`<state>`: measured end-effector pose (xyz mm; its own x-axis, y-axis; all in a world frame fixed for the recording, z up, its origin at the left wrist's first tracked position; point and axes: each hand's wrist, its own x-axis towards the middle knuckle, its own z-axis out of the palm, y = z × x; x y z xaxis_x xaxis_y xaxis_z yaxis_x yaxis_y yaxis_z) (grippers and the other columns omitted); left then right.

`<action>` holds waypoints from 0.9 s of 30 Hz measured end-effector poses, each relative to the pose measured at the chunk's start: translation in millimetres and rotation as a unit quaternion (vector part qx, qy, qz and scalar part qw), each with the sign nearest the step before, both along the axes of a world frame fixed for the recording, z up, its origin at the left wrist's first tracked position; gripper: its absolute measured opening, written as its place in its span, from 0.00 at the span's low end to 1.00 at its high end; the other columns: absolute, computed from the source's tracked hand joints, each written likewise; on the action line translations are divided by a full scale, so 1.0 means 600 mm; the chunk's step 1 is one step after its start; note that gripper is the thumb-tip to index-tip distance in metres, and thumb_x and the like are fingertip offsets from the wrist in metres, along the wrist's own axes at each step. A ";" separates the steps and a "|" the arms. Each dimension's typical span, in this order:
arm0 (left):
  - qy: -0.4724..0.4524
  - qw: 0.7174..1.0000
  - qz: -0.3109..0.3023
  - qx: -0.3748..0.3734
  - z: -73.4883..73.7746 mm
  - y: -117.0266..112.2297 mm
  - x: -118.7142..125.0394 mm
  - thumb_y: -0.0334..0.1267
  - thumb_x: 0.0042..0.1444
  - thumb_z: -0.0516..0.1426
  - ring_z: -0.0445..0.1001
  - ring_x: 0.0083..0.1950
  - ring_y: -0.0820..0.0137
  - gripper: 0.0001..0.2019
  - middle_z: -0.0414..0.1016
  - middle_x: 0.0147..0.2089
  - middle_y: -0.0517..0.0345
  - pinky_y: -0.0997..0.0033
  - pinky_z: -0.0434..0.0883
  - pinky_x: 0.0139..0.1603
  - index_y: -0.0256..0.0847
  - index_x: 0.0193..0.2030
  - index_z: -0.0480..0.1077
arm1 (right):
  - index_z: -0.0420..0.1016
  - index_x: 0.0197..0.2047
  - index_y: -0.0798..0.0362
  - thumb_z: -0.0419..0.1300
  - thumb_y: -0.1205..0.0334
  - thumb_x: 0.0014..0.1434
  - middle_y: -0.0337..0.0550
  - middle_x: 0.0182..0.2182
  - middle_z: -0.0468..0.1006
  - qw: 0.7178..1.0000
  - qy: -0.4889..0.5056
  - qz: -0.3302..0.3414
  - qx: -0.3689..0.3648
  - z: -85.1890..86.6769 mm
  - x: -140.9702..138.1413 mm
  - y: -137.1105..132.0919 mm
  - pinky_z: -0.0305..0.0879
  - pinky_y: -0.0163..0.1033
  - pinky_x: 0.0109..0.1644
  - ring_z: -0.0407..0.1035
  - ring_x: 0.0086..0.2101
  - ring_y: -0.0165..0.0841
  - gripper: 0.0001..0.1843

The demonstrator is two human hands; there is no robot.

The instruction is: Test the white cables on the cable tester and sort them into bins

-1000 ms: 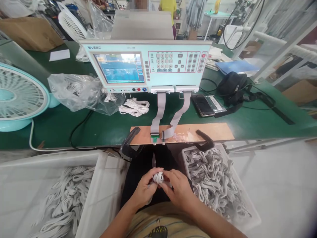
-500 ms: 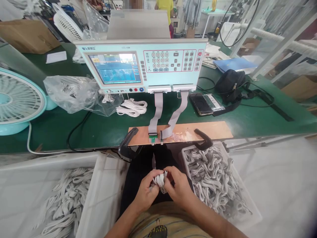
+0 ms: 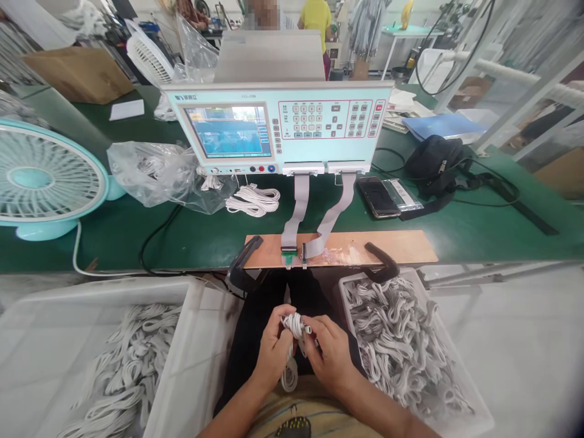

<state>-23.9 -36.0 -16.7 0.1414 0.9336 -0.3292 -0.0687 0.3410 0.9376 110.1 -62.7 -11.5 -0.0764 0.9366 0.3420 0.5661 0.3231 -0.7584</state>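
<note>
Over my lap, both hands hold one coiled white cable [image 3: 291,325]. My left hand [image 3: 272,353] is closed around the coil, and a loop of it hangs below. My right hand [image 3: 329,354] pinches the cable's plug end at the top of the coil. In front of me a wooden board [image 3: 387,246] carries test connectors [image 3: 294,255], joined by grey ribbon cables to a pale blue tester [image 3: 283,128] with a screen and keypad.
A white bin [image 3: 456,365] of coiled cables sits at my right, another white bin [image 3: 182,340] at my left. On the green bench [image 3: 205,234] lie a bag of cables [image 3: 155,173], a loose coil [image 3: 253,199], a fan [image 3: 45,179], a phone [image 3: 378,198] and a black pouch [image 3: 431,158]. People stand behind.
The coil has been turned upright between my hands and a loop now hangs down below my left hand. The view has shifted slightly to the left.
</note>
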 end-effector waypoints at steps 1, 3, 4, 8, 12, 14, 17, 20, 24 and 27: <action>-0.005 1.000 0.007 -0.008 0.000 0.000 0.002 0.31 0.50 0.49 0.58 0.19 0.79 0.14 0.62 0.25 0.67 0.80 0.60 0.19 0.43 0.45 0.62 | 0.66 0.49 0.52 0.51 0.69 0.60 0.45 0.35 0.71 1.000 0.021 0.000 -0.005 0.000 0.000 0.001 0.63 0.40 0.37 0.66 0.33 0.35 0.14; 0.000 1.000 -0.003 0.001 0.001 -0.001 0.001 0.32 0.50 0.50 0.60 0.20 0.79 0.16 0.65 0.29 0.65 0.79 0.61 0.19 0.43 0.46 0.64 | 0.69 0.43 0.52 0.51 0.67 0.61 0.43 0.34 0.71 0.996 0.081 -0.010 -0.035 -0.001 0.002 0.008 0.63 0.39 0.37 0.66 0.33 0.34 0.09; 0.008 1.000 -0.018 0.016 0.003 -0.001 0.000 0.31 0.49 0.50 0.61 0.21 0.79 0.16 0.67 0.31 0.63 0.79 0.62 0.20 0.43 0.46 0.66 | 0.69 0.40 0.52 0.51 0.65 0.61 0.42 0.32 0.70 0.991 0.116 -0.020 -0.060 -0.003 0.004 0.012 0.62 0.37 0.36 0.65 0.32 0.33 0.07; -0.005 0.990 -0.117 0.080 0.014 0.008 -0.011 0.35 0.49 0.53 0.66 0.27 0.75 0.11 0.68 0.39 0.56 0.78 0.65 0.24 0.40 0.40 0.71 | 0.67 0.34 0.53 0.49 0.59 0.64 0.37 0.25 0.66 0.963 0.218 -0.050 -0.151 -0.009 0.019 0.040 0.60 0.33 0.30 0.62 0.26 0.29 0.11; 0.008 0.989 -0.144 0.008 0.026 0.045 -0.007 0.45 0.54 0.53 0.60 0.18 0.79 0.14 0.69 0.28 0.57 0.79 0.58 0.16 0.35 0.29 0.71 | 0.68 0.34 0.54 0.49 0.59 0.63 0.39 0.27 0.67 0.981 0.151 0.007 -0.118 0.009 0.034 0.075 0.60 0.34 0.33 0.63 0.29 0.30 0.11; 0.028 0.991 -0.123 -0.038 0.035 0.072 0.001 0.46 0.50 0.57 0.56 0.15 0.80 0.13 0.65 0.20 0.64 0.80 0.53 0.14 0.36 0.30 0.70 | 0.69 0.34 0.54 0.49 0.60 0.63 0.40 0.28 0.68 0.987 0.118 0.031 -0.100 0.023 0.036 0.093 0.59 0.35 0.35 0.64 0.30 0.31 0.11; 0.020 0.993 -0.109 -0.037 0.051 0.108 0.010 0.44 0.45 0.61 0.58 0.16 0.80 0.13 0.65 0.20 0.66 0.81 0.56 0.15 0.35 0.32 0.71 | 0.70 0.35 0.54 0.51 0.60 0.61 0.41 0.29 0.70 0.985 0.135 0.041 -0.101 0.033 0.032 0.118 0.60 0.35 0.36 0.65 0.31 0.32 0.10; 0.010 0.997 -0.074 -0.010 0.057 0.124 0.013 0.45 0.45 0.62 0.61 0.19 0.80 0.13 0.67 0.20 0.64 0.81 0.59 0.18 0.34 0.27 0.71 | 0.70 0.35 0.54 0.56 0.57 0.58 0.38 0.27 0.69 0.957 0.243 0.010 -0.155 0.027 0.024 0.138 0.59 0.34 0.31 0.63 0.27 0.30 0.09; -0.027 0.999 -0.007 -0.034 0.036 0.121 0.016 0.46 0.44 0.62 0.59 0.17 0.79 0.14 0.65 0.19 0.65 0.80 0.57 0.16 0.34 0.27 0.71 | 0.68 0.27 0.55 0.59 0.54 0.53 0.33 0.19 0.64 0.915 0.346 -0.031 -0.204 0.021 0.014 0.152 0.54 0.32 0.25 0.55 0.20 0.26 0.13; -0.036 0.998 0.003 -0.051 0.019 0.118 0.018 0.47 0.44 0.62 0.58 0.15 0.79 0.15 0.64 0.18 0.66 0.80 0.57 0.15 0.35 0.29 0.71 | 0.69 0.26 0.55 0.60 0.53 0.52 0.33 0.19 0.65 0.912 0.354 -0.049 -0.203 0.030 0.009 0.156 0.55 0.32 0.26 0.56 0.20 0.26 0.13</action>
<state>-12.8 35.0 -5.1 0.1620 0.8968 -0.4117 -0.1377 0.4337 0.8905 115.4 30.7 6.5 0.1193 0.9875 -0.1029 -0.1017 -0.0910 -0.9906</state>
